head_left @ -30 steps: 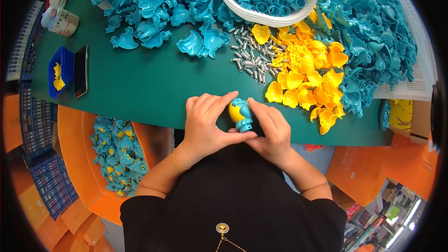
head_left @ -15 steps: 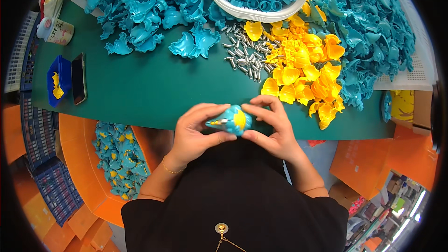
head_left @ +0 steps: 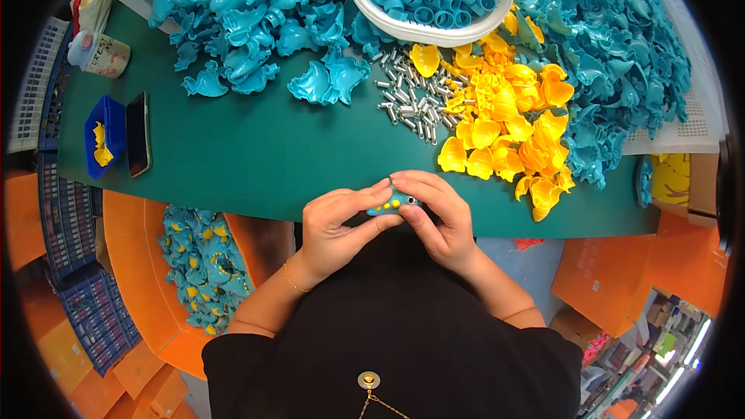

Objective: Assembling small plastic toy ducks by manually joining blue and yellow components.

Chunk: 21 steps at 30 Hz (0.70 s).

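Teal-and-yellow piece (head_left: 394, 206) at centre of frame, clamped between the fingertips of left hand (head_left: 332, 226) and right hand (head_left: 445, 221). Fingers conceal most of it; full outline cannot be determined. White basket (head_left: 434, 34), top centre, cut off by frame edge. Since the earlier frame, the piece has turned and the hands have closed in.
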Each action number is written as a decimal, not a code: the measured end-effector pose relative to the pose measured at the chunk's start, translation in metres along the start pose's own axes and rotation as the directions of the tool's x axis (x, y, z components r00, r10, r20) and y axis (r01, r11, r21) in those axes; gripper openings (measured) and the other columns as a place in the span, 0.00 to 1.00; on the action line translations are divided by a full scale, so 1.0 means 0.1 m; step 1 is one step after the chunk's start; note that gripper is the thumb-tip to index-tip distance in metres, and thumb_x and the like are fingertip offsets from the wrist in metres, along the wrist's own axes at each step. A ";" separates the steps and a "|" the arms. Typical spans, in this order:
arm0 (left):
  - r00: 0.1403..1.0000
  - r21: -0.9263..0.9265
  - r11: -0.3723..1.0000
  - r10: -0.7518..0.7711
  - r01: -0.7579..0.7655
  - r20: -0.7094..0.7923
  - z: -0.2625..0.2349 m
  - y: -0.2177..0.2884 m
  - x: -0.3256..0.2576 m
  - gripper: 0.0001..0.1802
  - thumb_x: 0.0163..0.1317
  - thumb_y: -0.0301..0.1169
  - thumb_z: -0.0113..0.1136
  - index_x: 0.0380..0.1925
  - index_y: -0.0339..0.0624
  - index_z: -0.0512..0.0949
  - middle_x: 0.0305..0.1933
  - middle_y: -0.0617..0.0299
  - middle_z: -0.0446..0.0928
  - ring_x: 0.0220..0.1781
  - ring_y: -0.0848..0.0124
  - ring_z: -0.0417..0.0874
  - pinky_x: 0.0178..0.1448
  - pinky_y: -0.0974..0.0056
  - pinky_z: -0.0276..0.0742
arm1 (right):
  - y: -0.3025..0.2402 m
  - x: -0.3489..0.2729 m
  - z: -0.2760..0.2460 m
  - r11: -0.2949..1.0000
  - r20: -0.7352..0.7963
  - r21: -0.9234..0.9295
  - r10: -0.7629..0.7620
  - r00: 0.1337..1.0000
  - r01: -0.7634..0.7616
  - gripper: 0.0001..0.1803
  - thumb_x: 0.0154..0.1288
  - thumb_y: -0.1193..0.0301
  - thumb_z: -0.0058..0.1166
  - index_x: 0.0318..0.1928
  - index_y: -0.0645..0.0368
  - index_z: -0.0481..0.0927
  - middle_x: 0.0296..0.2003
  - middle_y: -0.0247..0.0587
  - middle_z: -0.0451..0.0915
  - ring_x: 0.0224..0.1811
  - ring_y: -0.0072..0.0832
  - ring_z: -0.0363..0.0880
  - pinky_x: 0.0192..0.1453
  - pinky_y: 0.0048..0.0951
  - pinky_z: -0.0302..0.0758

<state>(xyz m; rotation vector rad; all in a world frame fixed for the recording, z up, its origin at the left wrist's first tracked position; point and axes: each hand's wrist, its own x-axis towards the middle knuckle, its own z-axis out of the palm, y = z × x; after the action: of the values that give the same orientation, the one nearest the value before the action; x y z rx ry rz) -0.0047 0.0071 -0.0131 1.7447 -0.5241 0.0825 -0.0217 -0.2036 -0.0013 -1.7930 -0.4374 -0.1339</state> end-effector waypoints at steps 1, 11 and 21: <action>0.998 -0.072 0.995 -0.068 0.068 0.003 0.00 0.00 -0.03 0.21 0.54 0.23 0.82 0.49 0.37 0.89 0.58 0.50 0.88 0.41 0.71 0.90 0.48 0.65 0.87 | -0.03 0.00 0.02 1.000 -0.004 -0.007 -0.009 1.000 0.009 0.22 0.74 0.71 0.63 0.64 0.66 0.81 0.58 0.54 0.83 0.62 0.45 0.83 0.68 0.40 0.77; 0.873 -0.753 0.484 -0.424 0.445 0.243 0.00 0.38 0.04 0.34 0.61 0.22 0.79 0.65 0.36 0.74 0.62 0.57 0.79 0.61 0.69 0.83 0.63 0.61 0.85 | -0.11 0.11 0.05 0.968 -0.064 -0.244 -0.080 0.995 0.062 0.23 0.73 0.57 0.65 0.55 0.63 0.83 0.43 0.50 0.88 0.40 0.47 0.88 0.44 0.41 0.84; 0.865 -0.737 0.520 -0.471 0.431 0.174 -0.12 0.21 0.01 0.30 0.63 0.27 0.72 0.64 0.44 0.71 0.64 0.57 0.77 0.48 0.74 0.81 0.51 0.68 0.79 | 0.18 1.68 -0.99 0.593 -0.052 -0.795 -0.274 0.960 0.126 0.06 0.68 0.73 0.67 0.44 0.59 0.91 0.40 0.41 0.86 0.44 0.39 0.85 0.52 0.38 0.81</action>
<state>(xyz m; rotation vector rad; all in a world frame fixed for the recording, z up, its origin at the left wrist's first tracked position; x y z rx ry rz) -0.0092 0.0155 0.0094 0.9696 -0.0056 -0.4275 0.1530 -0.2638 0.0621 -2.5756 -0.4982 -0.7435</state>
